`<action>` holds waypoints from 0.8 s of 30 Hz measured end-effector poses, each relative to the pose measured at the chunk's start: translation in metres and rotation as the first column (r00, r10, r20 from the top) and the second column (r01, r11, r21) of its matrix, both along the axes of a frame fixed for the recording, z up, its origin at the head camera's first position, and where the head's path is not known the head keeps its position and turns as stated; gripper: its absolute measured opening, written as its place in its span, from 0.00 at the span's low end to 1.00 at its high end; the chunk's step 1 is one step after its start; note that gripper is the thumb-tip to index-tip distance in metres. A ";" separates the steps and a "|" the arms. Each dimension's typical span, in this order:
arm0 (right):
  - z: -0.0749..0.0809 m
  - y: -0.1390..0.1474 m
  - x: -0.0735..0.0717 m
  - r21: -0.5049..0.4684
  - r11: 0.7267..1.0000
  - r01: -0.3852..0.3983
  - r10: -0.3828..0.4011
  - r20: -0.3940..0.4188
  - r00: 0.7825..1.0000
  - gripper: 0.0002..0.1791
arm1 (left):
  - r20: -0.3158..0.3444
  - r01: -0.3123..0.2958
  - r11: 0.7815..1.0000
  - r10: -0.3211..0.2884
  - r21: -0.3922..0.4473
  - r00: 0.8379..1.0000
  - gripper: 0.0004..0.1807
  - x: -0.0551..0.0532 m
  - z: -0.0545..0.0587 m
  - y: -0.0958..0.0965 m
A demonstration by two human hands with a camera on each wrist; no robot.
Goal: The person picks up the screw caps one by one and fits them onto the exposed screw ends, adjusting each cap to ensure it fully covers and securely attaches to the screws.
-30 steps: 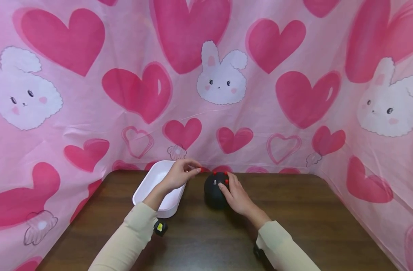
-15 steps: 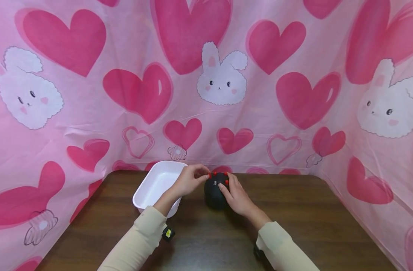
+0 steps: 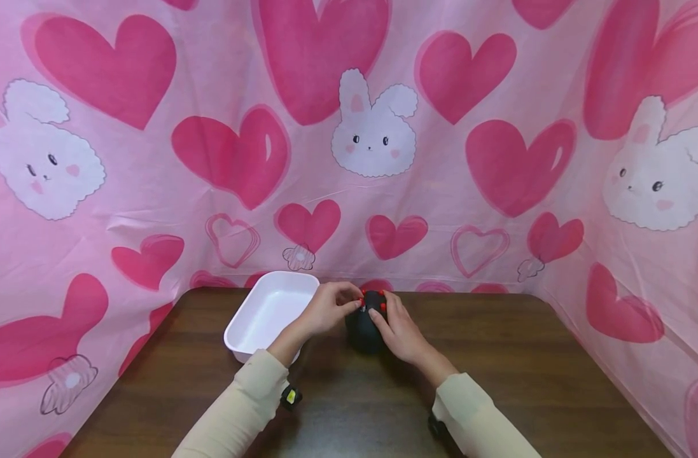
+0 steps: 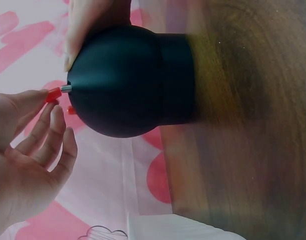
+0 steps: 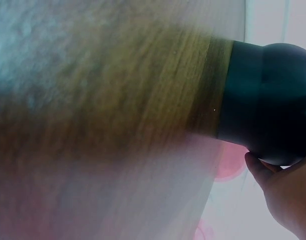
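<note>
A black dome [image 3: 361, 336] on a short round base stands upright on the table, with several small red caps [image 3: 383, 306] on its top. My left hand [image 3: 328, 308] pinches a small red cap [image 4: 53, 94] between thumb and index finger. In the left wrist view that cap meets the end of a threaded metal post [image 4: 66, 88] sticking out of the dome. A second red cap [image 4: 71, 110] sits close by. My right hand [image 3: 404, 332] holds the dome's right side, thumb on the near face and fingers over the top; its fingertips are partly hidden in the right wrist view.
Left of the dome is a white plastic tub [image 3: 234, 346], partly behind my left forearm; no contents show in its visible part. The brown wooden table [image 3: 486, 375] meets a pink cloth backdrop [image 3: 440, 191] with hearts and rabbits along its back edge.
My left hand has moved right from above the tub to the dome, bringing the red cap onto the metal post. The right hand has stayed on the dome.
</note>
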State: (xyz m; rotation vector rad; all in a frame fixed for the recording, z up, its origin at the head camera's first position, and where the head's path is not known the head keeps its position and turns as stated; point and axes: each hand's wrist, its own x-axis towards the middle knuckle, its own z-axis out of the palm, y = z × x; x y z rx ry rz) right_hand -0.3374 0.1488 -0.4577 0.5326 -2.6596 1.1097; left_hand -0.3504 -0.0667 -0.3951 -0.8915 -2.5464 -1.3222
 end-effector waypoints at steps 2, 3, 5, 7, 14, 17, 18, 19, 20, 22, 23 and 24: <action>0.000 0.000 0.000 0.000 1.000 0.001 -0.001 0.005 1.000 0.39 | -0.001 0.007 1.000 -0.007 -0.004 1.000 0.09 0.000 -0.001 0.001; 0.000 0.000 0.000 0.000 1.000 0.001 -0.001 0.005 1.000 0.39 | 0.005 0.007 1.000 -0.007 -0.007 1.000 0.09 0.000 -0.001 0.001; 0.000 0.000 0.000 0.003 1.000 0.001 -0.001 0.010 1.000 0.39 | 0.014 0.008 1.000 -0.008 -0.011 1.000 0.09 0.000 -0.001 0.001; 0.000 0.000 0.000 0.005 1.000 0.002 -0.002 0.013 1.000 0.39 | 0.014 0.011 1.000 -0.011 -0.013 1.000 0.09 0.000 -0.002 0.002; 0.000 0.000 -0.002 0.016 1.000 0.008 -0.008 0.031 0.999 0.40 | -0.022 0.019 1.000 -0.019 -0.023 1.000 0.09 -0.002 -0.005 0.003; 0.000 0.000 -0.001 0.011 1.000 0.007 -0.007 0.018 1.000 0.40 | -0.015 0.000 0.999 -0.001 -0.043 1.000 0.09 -0.001 -0.006 0.004; 0.000 0.000 -0.001 0.009 1.000 0.008 -0.008 0.015 1.000 0.40 | -0.011 -0.005 0.999 0.004 -0.047 1.000 0.10 0.000 -0.006 0.004; 0.000 0.000 -0.001 0.008 1.000 0.008 -0.008 0.012 1.000 0.40 | -0.009 -0.008 0.999 0.008 -0.050 1.000 0.10 0.000 -0.007 0.004; 0.000 0.000 0.000 0.003 1.000 0.008 -0.008 0.011 1.000 0.40 | -0.001 -0.013 0.999 0.013 -0.051 1.000 0.10 0.001 -0.006 0.004; -0.001 0.000 0.001 0.001 1.000 0.009 -0.009 0.016 1.000 0.40 | 0.006 -0.017 0.999 0.018 -0.049 1.000 0.11 0.002 -0.006 0.005; -0.001 0.000 0.001 -0.001 1.000 0.009 -0.009 0.018 1.000 0.40 | 0.007 -0.018 0.999 0.019 -0.048 1.000 0.11 0.002 -0.006 0.005; -0.001 0.000 0.001 -0.006 1.000 0.010 -0.009 0.017 1.000 0.40 | 0.008 -0.018 0.999 0.019 -0.047 1.000 0.11 0.003 -0.006 0.005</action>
